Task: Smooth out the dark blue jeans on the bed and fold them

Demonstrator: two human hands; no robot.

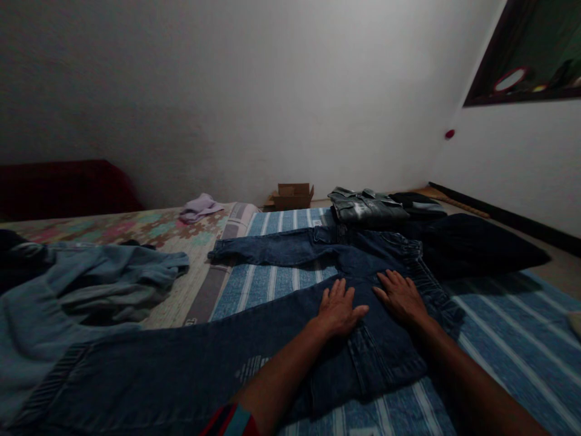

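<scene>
1. Head view: a pair of dark jeans (272, 339) lies spread on the bed (499, 339), waistband toward the right, one leg running toward the far left and the other toward the near left.
2. The left hand (338, 310) lies flat, palm down, on the seat of the jeans, fingers spread and closed on nothing.
3. The right hand (402, 297) lies flat just beside it, nearer the waistband, its grip likewise open and holding no cloth.
4. Behind the jeans sits a folded jacket (367, 207), with a dark cushion (472, 245) to its right and a cardboard box (293, 195) on the floor beyond.
5. A heap of pale denim (91, 290) lies to the left, touching the near leg, and a lilac cloth (200, 207) rests farther back.
6. Risks, as I judge them: with flat palms only pressing, the cloth could bunch or slide on the striped sheet; the near leg could snag the pale heap; the dim light could hide creases.
</scene>
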